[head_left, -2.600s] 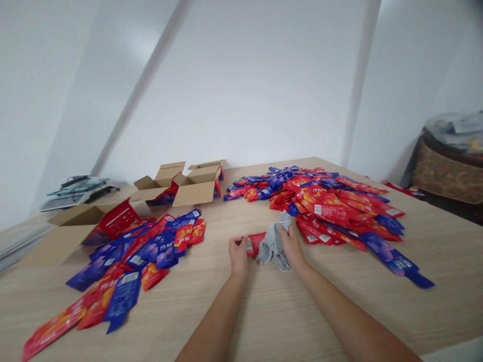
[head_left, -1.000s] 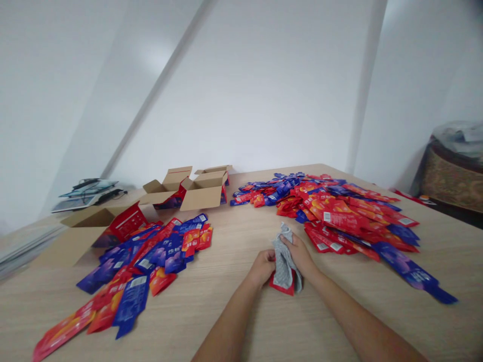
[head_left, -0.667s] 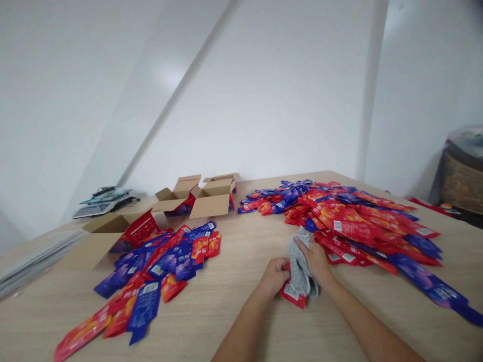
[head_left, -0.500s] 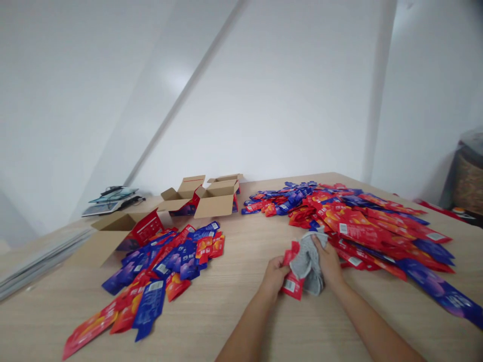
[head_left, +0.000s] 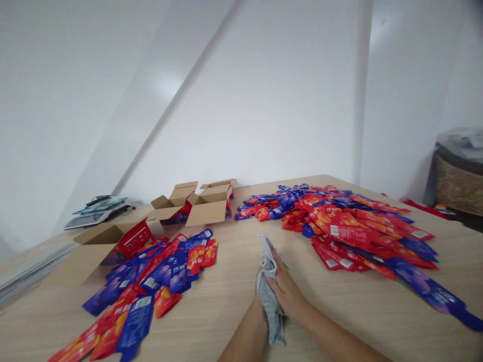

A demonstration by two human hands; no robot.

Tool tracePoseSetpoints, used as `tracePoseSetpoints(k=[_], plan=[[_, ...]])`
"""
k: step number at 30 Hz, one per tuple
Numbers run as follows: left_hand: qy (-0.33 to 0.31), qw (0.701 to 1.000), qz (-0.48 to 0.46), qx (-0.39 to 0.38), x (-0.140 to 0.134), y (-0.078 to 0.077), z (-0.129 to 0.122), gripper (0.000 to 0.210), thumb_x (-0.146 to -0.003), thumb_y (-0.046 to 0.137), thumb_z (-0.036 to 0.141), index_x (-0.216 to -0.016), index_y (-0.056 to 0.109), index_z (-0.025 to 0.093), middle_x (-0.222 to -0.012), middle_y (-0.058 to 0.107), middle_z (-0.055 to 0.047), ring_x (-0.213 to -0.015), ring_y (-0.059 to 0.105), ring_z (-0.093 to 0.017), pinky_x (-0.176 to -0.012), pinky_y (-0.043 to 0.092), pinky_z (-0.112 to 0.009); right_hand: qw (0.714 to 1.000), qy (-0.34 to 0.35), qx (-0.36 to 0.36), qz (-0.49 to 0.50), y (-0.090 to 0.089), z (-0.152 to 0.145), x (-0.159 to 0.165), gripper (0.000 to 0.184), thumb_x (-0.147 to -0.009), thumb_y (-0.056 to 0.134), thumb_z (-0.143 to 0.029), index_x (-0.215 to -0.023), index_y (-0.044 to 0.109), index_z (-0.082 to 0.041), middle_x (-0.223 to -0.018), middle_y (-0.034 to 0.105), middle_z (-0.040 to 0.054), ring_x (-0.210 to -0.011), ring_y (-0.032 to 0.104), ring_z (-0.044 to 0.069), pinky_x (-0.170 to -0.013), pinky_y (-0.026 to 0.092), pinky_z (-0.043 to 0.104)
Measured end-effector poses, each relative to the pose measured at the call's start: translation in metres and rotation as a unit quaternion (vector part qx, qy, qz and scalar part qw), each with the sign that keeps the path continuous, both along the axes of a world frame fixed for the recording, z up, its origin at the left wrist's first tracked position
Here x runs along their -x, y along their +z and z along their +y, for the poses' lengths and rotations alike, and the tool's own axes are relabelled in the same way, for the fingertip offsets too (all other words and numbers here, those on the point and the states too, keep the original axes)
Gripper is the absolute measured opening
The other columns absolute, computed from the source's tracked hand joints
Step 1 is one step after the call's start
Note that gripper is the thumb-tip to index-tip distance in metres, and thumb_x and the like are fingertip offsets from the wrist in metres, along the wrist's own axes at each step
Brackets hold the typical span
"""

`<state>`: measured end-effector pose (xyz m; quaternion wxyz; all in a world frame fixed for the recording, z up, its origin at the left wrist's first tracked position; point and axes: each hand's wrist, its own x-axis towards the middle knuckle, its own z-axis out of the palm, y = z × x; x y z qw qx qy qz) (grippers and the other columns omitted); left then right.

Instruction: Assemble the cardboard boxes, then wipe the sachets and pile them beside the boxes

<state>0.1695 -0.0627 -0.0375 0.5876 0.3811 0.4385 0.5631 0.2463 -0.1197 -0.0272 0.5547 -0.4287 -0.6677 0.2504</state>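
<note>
A folded grey cloth (head_left: 270,296) stands on edge between my two palms over the front middle of the table. My right hand (head_left: 289,291) presses it from the right, with fingers stretched forward along it. From the other side my left hand (head_left: 257,304) bears against the cloth, its fingers largely hidden. No red packet shows between the hands; whether one lies inside the cloth I cannot tell. A large heap of red and blue packets (head_left: 350,221) lies to the right of my hands. A smaller pile of the same packets (head_left: 162,271) is on the left.
Open cardboard boxes (head_left: 207,211) stand at the back, with another open box (head_left: 90,249) at the left beside the smaller pile. Stacked flat items with a cable (head_left: 98,211) lie at the back left. A woven basket (head_left: 458,176) stands beyond the table's right side.
My hands have come together and moved left, away from the large heap. The cloth is now pressed between both palms, and the red packet that my left hand held is out of sight.
</note>
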Motion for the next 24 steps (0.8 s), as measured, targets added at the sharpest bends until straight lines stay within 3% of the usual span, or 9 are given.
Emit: tracePoseSetpoints(k=[4, 7, 9, 11, 15, 19, 24], plan=[[-0.136, 0.988, -0.071, 0.002, -0.007, 0.007, -0.018, 0.033, -0.072, 0.053, 0.051, -0.09, 0.067, 0.028, -0.098, 0.069, -0.007, -0.112, 0.055, -0.025, -0.088, 0.048, -0.036, 0.995, -0.061, -0.035, -0.076, -0.003, 0.014, -0.019, 0.055, -0.086, 0.046, -0.034, -0.139, 0.036, -0.021, -0.146, 0.034, 0.0076, -0.135, 0.026, 0.021, -0.113, 0.016, 0.042], [-0.211, 0.97, -0.109, 0.057, -0.01, 0.017, -0.031, 0.045, -0.075, 0.051, 0.055, -0.092, 0.067, 0.017, -0.094, 0.069, -0.011, -0.1, 0.061, -0.025, -0.088, 0.048, -0.037, 0.994, -0.091, -0.006, -0.061, -0.004, 0.027, -0.036, 0.046, -0.084, 0.047, -0.032, -0.128, 0.05, -0.019, -0.136, 0.047, 0.0102, -0.129, 0.036, 0.023, -0.111, 0.02, 0.043], [-0.24, 0.956, -0.135, 0.106, -0.013, 0.022, -0.036, 0.042, -0.073, 0.057, 0.05, -0.091, 0.066, 0.013, -0.09, 0.07, -0.012, -0.092, 0.064, -0.025, -0.086, 0.049, -0.036, 0.995, -0.093, 0.038, 0.005, -0.003, 0.031, -0.043, 0.038, -0.083, 0.047, -0.037, -0.114, 0.06, -0.019, -0.123, 0.058, 0.0104, -0.12, 0.047, 0.025, -0.107, 0.026, 0.043], [-0.205, 0.961, -0.157, 0.099, -0.014, 0.023, -0.035, 0.037, -0.071, 0.063, 0.044, -0.089, 0.066, 0.013, -0.086, 0.07, -0.01, -0.086, 0.066, -0.023, -0.083, 0.049, -0.034, 0.987, -0.064, 0.102, 0.109, -0.001, 0.031, -0.043, 0.038, -0.082, 0.047, -0.046, -0.103, 0.063, -0.019, -0.109, 0.065, 0.0101, -0.107, 0.056, 0.025, -0.1, 0.035, 0.043], [-0.031, 0.99, -0.137, -0.03, -0.007, 0.015, -0.022, 0.037, -0.067, 0.067, 0.042, -0.09, 0.064, 0.013, -0.086, 0.07, -0.006, -0.079, 0.065, -0.019, -0.08, 0.048, -0.031, 0.926, 0.07, 0.216, 0.302, 0.008, 0.014, -0.025, 0.046, -0.073, 0.057, -0.055, -0.103, 0.062, -0.02, -0.096, 0.069, 0.0064, -0.091, 0.064, 0.025, -0.087, 0.046, 0.041], [0.075, 0.992, -0.049, -0.094, 0.008, 0.007, -0.011, 0.037, -0.066, 0.067, 0.042, -0.091, 0.063, 0.015, -0.083, 0.068, -0.003, -0.076, 0.062, -0.017, -0.076, 0.047, -0.028, 0.898, 0.172, 0.255, 0.314, 0.015, -0.003, -0.01, 0.045, -0.064, 0.071, -0.042, -0.103, 0.062, -0.021, -0.087, 0.07, 0.004, -0.082, 0.066, 0.023, -0.08, 0.049, 0.038], [0.134, 0.986, -0.004, -0.098, 0.02, 0.011, -0.006, 0.031, -0.067, 0.063, 0.042, -0.084, 0.062, 0.016, -0.076, 0.065, -0.001, -0.069, 0.059, -0.014, -0.069, 0.045, -0.025, 0.918, 0.174, 0.251, 0.254, 0.006, 0.0, -0.013, 0.037, -0.063, 0.071, -0.034, -0.094, 0.063, -0.018, -0.078, 0.069, 0.0021, -0.073, 0.065, 0.021, -0.074, 0.049, 0.036]])
